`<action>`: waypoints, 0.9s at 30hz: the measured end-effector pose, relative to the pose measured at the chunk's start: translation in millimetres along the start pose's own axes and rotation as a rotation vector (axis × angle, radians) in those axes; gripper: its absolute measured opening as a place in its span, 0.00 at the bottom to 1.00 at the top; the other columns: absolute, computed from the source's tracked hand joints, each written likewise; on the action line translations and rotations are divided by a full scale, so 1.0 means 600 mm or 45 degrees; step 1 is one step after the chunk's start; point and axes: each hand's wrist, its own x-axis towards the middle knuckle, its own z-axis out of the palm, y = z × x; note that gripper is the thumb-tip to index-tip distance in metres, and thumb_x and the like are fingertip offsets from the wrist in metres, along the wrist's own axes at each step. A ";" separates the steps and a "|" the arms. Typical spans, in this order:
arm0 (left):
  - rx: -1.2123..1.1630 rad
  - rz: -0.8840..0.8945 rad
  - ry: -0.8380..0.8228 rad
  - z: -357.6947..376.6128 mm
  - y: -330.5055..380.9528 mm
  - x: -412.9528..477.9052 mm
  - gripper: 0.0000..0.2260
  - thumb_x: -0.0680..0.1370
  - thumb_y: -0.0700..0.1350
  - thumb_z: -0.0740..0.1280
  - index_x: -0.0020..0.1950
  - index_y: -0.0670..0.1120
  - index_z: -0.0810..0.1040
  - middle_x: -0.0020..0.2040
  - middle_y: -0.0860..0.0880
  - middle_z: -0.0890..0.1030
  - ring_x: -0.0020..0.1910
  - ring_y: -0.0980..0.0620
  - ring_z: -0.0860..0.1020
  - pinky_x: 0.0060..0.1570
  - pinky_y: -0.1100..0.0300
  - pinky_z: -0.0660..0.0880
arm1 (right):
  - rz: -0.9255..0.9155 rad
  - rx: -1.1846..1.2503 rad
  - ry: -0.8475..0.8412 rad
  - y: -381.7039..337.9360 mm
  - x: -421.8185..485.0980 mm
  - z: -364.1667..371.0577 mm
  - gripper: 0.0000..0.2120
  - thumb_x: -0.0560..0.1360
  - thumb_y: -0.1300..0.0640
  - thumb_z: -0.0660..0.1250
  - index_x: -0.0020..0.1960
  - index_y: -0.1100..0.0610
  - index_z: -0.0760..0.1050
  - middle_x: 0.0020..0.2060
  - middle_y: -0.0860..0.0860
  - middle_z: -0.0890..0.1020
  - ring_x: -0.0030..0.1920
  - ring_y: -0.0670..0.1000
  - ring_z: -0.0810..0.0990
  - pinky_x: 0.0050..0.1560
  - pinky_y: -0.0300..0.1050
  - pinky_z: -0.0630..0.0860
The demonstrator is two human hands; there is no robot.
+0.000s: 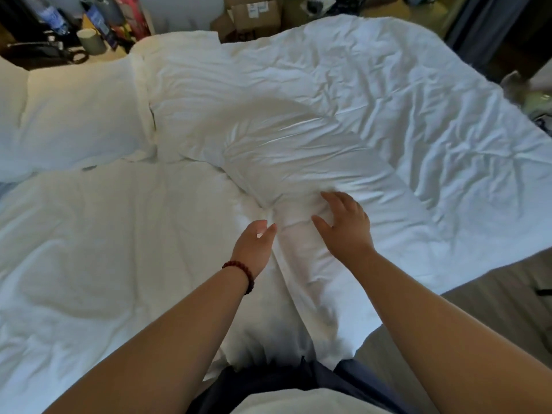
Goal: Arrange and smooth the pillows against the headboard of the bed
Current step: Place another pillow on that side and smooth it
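White bedding fills almost all of my head view. A crumpled duvet point(403, 115) covers the right part of the bed point(89, 249), and 1 pillow point(268, 144) with a faint sheen lies across the middle, well away from the others. 2 more pillows point(77, 115) sit side by side at the left edge of the picture, and a further one point(179, 46) lies behind them at the far side.

I see both bare arms reaching forward to the near end of the middle pillow. The left hand point(254, 246) has its fingers straight and pressed together, tips touching a fold of the fabric; a dark red bead bracelet point(239, 274) circles that wrist. The right hand point(345, 227) is just beside it, fingers spread and slightly bent, pressing down on a raised ridge of cloth between the 2 hands.

Beyond the pillows I make out a pale cup point(91, 40), a water bottle point(50, 16) and cardboard boxes point(254, 13).
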 end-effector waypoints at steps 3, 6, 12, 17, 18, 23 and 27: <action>-0.045 -0.035 0.040 0.019 0.028 0.027 0.26 0.80 0.57 0.62 0.75 0.46 0.65 0.73 0.49 0.68 0.70 0.48 0.69 0.61 0.59 0.65 | -0.019 -0.063 0.011 0.025 0.040 -0.004 0.31 0.76 0.39 0.64 0.75 0.48 0.65 0.75 0.53 0.64 0.75 0.56 0.61 0.74 0.54 0.57; -0.081 -0.128 0.078 0.040 0.053 0.057 0.30 0.77 0.61 0.63 0.74 0.45 0.65 0.70 0.48 0.71 0.66 0.47 0.72 0.59 0.57 0.69 | 0.018 -0.126 -0.082 0.055 0.092 -0.010 0.34 0.77 0.36 0.59 0.79 0.47 0.56 0.79 0.52 0.54 0.79 0.53 0.51 0.77 0.51 0.48; -0.273 -0.372 0.245 0.082 0.114 0.125 0.39 0.74 0.69 0.63 0.75 0.44 0.62 0.71 0.47 0.69 0.67 0.47 0.69 0.57 0.59 0.63 | 0.084 -0.143 -0.303 0.125 0.231 -0.035 0.40 0.75 0.28 0.50 0.81 0.47 0.48 0.80 0.54 0.49 0.79 0.53 0.46 0.77 0.53 0.44; -0.389 -0.562 0.422 0.120 0.144 0.168 0.46 0.67 0.74 0.64 0.73 0.43 0.65 0.67 0.49 0.71 0.67 0.45 0.70 0.65 0.53 0.63 | 0.202 -0.105 -0.517 0.199 0.360 -0.043 0.50 0.69 0.21 0.53 0.81 0.48 0.44 0.80 0.56 0.49 0.79 0.57 0.48 0.77 0.56 0.47; -0.415 -0.567 0.472 0.128 0.145 0.173 0.42 0.67 0.73 0.66 0.69 0.44 0.68 0.63 0.51 0.73 0.63 0.45 0.72 0.61 0.54 0.66 | 0.243 -0.075 -0.564 0.213 0.381 -0.043 0.53 0.66 0.20 0.54 0.81 0.47 0.44 0.80 0.57 0.50 0.79 0.58 0.50 0.77 0.56 0.49; -0.436 -0.603 0.562 0.146 0.153 0.181 0.31 0.66 0.73 0.67 0.50 0.48 0.67 0.46 0.52 0.74 0.50 0.47 0.75 0.54 0.53 0.70 | 0.457 0.182 -0.739 0.258 0.457 -0.030 0.69 0.47 0.13 0.59 0.79 0.42 0.43 0.76 0.56 0.63 0.73 0.61 0.65 0.73 0.62 0.61; -0.503 -0.639 0.502 0.136 0.154 0.182 0.38 0.57 0.76 0.71 0.53 0.48 0.74 0.53 0.49 0.81 0.52 0.46 0.80 0.58 0.48 0.76 | 0.545 0.397 -0.792 0.265 0.480 -0.022 0.67 0.52 0.21 0.70 0.79 0.43 0.41 0.74 0.55 0.66 0.70 0.61 0.69 0.70 0.59 0.67</action>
